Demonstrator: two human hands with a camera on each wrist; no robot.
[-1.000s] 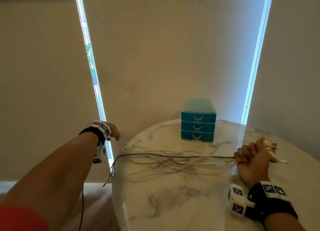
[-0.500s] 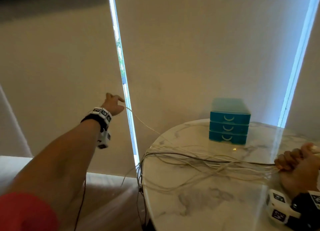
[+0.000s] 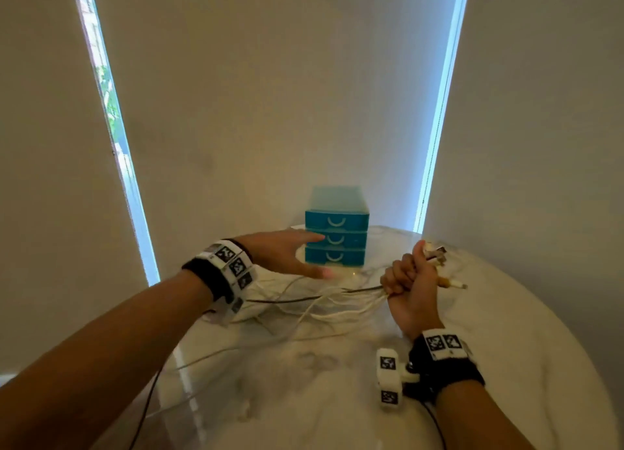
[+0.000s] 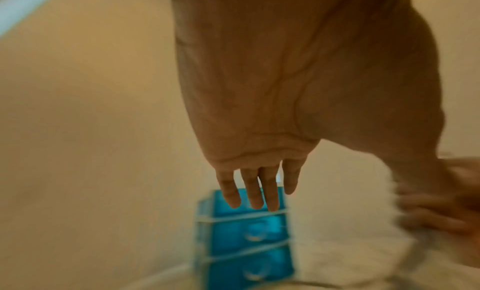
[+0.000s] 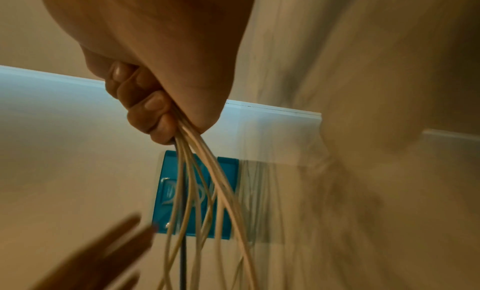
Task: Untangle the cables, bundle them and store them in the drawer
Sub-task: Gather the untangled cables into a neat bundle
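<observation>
Cables (image 3: pixel 324 301), a loose fan of thin white cords w/ one dark cord among them, lie spread over the round white marble-look table (image 3: pixel 506 365), gathered at one end in the right hand (image 3: pixel 410 280), whose fingers are curled tight round the bunch; connector ends (image 3: pixel 439 257) stick out past the thumb side. The right-wrist view shows the cords leaving the fist close together, then splaying apart. Far ends trail toward the table's left edge, and at least one seems to run off it, though that part is too blurred to be sure. The left hand (image 3: pixel 287 252) hovers flat above the strands w/ fingers straight and spread, holding nothing, its fingertips reaching toward the small teal plastic three-drawer unit (image 3: pixel 336 238) at the back of the table; all three drawers look closed. The task seems early: cords gathered at one end only, not coiled, nothing stored. Likely risks: the strands cross each other mid-table, so pulling or winding from the fist w/o combing them straight first could tighten a snag into a knot. Any end hanging off the edge could catch there or drag its neighbours along. The drawer unit looks light, so a one-handed tug on a handle may slide the whole box instead of opening it, esp. on a glossy top. A loose coil could also spring open before it goes into a shallow drawer.
</observation>
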